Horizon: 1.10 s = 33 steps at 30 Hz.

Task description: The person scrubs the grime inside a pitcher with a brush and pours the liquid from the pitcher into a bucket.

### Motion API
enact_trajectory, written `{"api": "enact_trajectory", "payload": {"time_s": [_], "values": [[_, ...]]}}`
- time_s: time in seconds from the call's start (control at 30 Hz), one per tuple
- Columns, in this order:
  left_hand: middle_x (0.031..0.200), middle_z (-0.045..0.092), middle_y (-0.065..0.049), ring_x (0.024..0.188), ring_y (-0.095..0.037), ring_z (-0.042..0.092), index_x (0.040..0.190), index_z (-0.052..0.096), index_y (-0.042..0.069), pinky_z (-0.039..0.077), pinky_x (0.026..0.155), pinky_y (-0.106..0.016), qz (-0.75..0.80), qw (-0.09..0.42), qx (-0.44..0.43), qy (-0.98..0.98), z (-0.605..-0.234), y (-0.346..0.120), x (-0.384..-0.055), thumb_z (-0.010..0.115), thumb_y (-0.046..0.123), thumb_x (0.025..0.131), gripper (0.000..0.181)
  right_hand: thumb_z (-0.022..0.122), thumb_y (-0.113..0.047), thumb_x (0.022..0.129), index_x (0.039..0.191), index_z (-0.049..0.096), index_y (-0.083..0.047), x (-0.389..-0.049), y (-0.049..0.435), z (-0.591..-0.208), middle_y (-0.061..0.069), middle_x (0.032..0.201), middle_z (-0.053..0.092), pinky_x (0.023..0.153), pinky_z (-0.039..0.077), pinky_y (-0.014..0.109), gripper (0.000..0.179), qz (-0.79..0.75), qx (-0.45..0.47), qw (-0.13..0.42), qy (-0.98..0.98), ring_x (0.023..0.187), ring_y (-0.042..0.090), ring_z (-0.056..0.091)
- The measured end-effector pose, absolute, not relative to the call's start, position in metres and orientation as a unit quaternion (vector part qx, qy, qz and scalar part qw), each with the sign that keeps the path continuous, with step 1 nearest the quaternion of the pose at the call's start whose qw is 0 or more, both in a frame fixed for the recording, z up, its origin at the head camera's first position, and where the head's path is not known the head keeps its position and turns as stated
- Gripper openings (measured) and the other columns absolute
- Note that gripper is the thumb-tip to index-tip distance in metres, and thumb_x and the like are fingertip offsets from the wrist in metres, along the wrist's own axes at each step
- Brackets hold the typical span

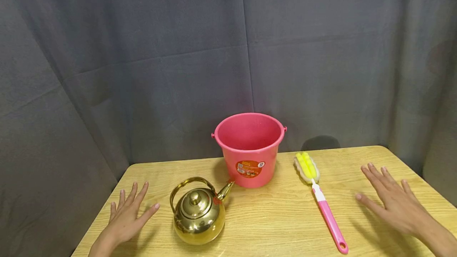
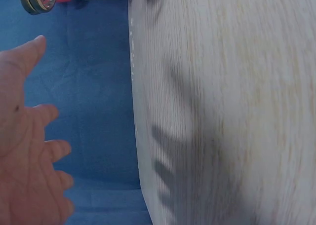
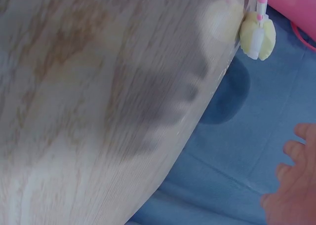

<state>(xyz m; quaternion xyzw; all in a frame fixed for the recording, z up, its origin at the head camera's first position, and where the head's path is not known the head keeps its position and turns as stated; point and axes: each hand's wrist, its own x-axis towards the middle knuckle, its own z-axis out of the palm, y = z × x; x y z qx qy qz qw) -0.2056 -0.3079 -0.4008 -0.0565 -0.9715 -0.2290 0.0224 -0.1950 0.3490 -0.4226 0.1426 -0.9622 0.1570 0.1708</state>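
My left hand hovers over the table's left side with fingers spread, holding nothing. Just right of it stands a shiny gold teapot, its lid on and its arched handle up. The spout points right, its tip overlapping the lower part of a pink bucket in the head view. On the right, my right hand is also spread and holds nothing, casting a shadow on the wood. Between the bucket and that hand lies a sponge brush with a pink handle and a yellow-and-white head toward the back.
The light wooden table has rounded back corners. Grey curtain cloth hangs behind it and along both sides. An orange label is stuck on the bucket's front, and its rim bears a small peg on each side.
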Motion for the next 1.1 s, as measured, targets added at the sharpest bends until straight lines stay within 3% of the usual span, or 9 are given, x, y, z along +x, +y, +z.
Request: {"api": "enact_trajectory", "payload": {"time_s": [0.7, 1.1], "values": [[0.152, 0.002, -0.037, 0.130, -0.065, -0.009, 0.155, 0.015, 0.006, -0.004, 0.094, -0.080, -0.232, 0.025, -0.059, -0.971, -0.399, -0.311, -0.202, 0.049, 0.055, 0.096, 0.084, 0.063, -0.037, 0.094, 0.158, 0.008, -0.016, -0.189, 0.341, -0.414, 0.015, 0.160, 0.009, 0.107, -0.016, 0.060, 0.087, 0.168, 0.162, 0.201, -0.952, 0.145, 0.029, -0.005], [0.153, 0.005, -0.036, 0.133, -0.062, -0.004, 0.155, 0.015, 0.003, 0.000, 0.095, -0.079, -0.252, 0.056, -0.072, -0.963, -0.394, -0.310, -0.197, 0.047, 0.052, 0.098, 0.081, 0.068, -0.028, 0.091, 0.157, 0.014, -0.010, -0.183, 0.337, -0.400, 0.022, 0.156, 0.019, 0.109, -0.008, 0.062, 0.087, 0.238, 0.177, 0.206, -0.932, 0.144, 0.040, 0.007]]}}
